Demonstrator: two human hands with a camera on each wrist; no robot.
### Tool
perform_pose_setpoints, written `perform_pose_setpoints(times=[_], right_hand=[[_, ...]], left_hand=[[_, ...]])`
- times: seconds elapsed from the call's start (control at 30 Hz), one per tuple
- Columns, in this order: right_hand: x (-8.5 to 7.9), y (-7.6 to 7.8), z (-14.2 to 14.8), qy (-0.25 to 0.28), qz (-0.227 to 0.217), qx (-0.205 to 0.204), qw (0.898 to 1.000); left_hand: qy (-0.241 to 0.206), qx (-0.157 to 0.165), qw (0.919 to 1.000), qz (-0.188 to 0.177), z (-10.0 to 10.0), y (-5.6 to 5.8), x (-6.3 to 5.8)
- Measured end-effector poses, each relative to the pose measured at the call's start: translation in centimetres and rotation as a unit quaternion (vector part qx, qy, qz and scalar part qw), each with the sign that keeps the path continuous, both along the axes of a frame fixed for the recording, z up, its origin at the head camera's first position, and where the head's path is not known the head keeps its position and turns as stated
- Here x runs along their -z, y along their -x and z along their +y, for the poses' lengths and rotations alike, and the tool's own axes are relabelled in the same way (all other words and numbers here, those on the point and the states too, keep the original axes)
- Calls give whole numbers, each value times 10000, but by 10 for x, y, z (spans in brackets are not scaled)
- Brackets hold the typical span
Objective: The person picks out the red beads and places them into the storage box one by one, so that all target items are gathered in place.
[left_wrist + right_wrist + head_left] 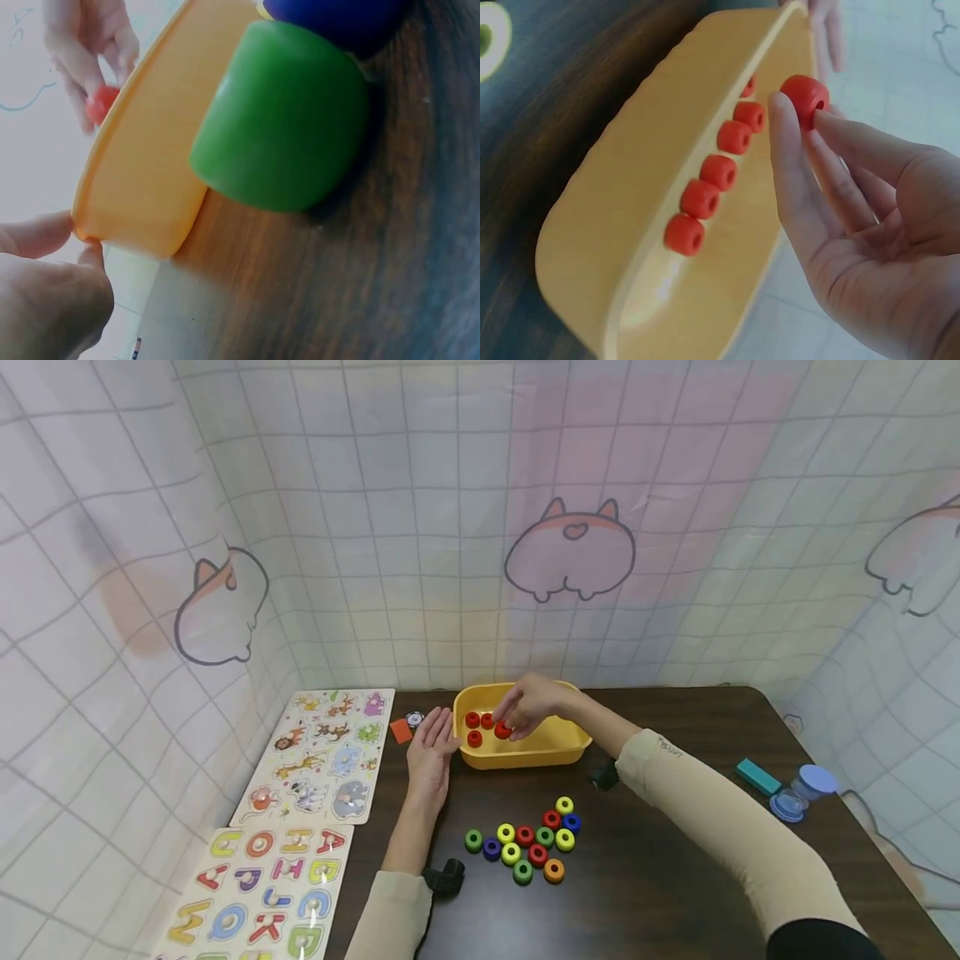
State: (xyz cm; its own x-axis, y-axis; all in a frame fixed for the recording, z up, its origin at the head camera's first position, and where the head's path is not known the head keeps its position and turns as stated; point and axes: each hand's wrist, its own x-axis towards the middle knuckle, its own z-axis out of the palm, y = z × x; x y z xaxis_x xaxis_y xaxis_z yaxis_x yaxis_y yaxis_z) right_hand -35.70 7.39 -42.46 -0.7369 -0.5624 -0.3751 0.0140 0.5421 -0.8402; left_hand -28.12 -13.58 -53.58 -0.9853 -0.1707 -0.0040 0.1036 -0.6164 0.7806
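A yellow plastic bin (525, 758) stands at the back of the dark table, with several red beads (718, 172) inside. My right hand (531, 703) reaches over it and pinches one red bead (804, 97) between thumb and finger, above the bin floor. Along the bin's left end lies my left hand (431, 752), its fingers extended and palm turned up. In the left wrist view its thumb and a finger touch the bin's corner. In front of the bin are loose beads, among them a green bead (473, 841), a blue bead (572, 823) and an orange bead (554, 871).
Two puzzle boards, one with animals (311, 756) and one with letters (258, 893), lie on the left. An orange card (401, 730) and a poker chip (414, 718) are near my left fingertips. At right are a teal block (757, 777) and a blue-capped sand timer (802, 793).
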Motion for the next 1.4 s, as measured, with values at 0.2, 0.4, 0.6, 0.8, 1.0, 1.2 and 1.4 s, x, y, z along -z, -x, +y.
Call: perform_pose_setpoints(times=[0.2,0.4,0.6,0.8,1.0,1.2,1.4], right_hand=[[23,11,-21,-240,228,211,9992],[41,14,-32,-480,447,366,9972],[46,11,-21,-309,344,544,9974],[15,-10,-2,32,786,167,9968],[-14,-47,17,68,1112,-394,9930],[-9,-81,34,-165,1026,-881,9907],[12,-103,52,-614,528,-904,9926]], left_hand=[[147,15,9999,57,0,-1,1],[116,11,9999,73,0,0,0],[84,44,9999,61,2,-2,-1],[43,20,10000,52,0,0,0],[59,-32,10000,32,0,1,1],[191,-7,9998,33,0,1,2],[287,29,9996,51,1,0,2]])
